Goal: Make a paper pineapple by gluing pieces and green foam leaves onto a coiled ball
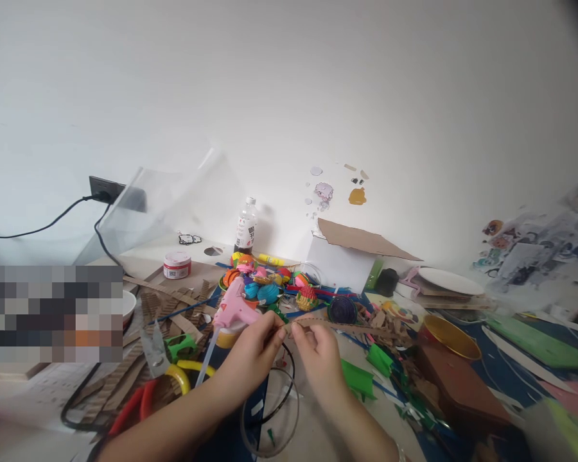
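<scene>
A thin brown corrugated cardboard strip is held at one end between my hands, its long part running off to the right. My left hand pinches it with thumb and fingers, and my right hand pinches it just beside, the thumbs nearly touching. Right behind my left hand lies a pink hot glue gun, a clear glue stick poking out of its back end. Scissors with red and yellow handles lie by my left forearm, partly hidden. Below my hands is a thin ring-shaped loop.
Colourful paper-wrapped shapes cluster behind the glue gun near a bottle. Cardboard scraps cover the left. A white box with a cardboard flap stands behind. A brown box and gold bowl are right. A black cable hangs left.
</scene>
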### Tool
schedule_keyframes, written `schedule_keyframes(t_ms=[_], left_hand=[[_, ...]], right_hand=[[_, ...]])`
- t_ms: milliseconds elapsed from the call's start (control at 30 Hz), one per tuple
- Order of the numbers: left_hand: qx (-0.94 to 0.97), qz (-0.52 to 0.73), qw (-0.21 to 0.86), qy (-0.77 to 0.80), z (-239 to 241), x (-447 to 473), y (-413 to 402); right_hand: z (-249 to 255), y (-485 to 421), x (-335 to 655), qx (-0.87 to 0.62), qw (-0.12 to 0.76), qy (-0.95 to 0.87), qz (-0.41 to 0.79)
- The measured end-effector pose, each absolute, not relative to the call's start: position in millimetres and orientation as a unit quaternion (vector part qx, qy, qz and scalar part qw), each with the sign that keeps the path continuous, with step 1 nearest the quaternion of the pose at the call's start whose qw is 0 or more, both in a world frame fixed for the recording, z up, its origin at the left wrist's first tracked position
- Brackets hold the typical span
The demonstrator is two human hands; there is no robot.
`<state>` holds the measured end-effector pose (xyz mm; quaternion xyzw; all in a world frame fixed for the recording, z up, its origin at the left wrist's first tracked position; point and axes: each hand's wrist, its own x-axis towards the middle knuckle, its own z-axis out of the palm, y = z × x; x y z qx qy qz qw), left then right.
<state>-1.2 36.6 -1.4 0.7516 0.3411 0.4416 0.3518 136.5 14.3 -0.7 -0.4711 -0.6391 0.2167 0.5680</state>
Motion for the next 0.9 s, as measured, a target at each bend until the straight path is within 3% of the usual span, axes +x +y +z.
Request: schedule_keyframes(t_ms=[500, 733, 900], left_hand=[[0.785, 0.436, 0.284, 0.337, 7.2, -4.7, 30.0], [0.743, 0.443, 0.380, 0.327, 5.2, -0.1, 33.8], [0.732, 0.435, 0.392, 0.348, 5.3, 2.1, 33.3]], right_hand=[[7.4, 8.5, 134.5, -0.452, 0.550, -0.678, 0.184], [7.5, 9.4, 137.1, -0.455, 0.579, -0.655, 0.171], [8.6, 8.5, 137.7, -0.458, 0.585, -0.646, 0.176]])
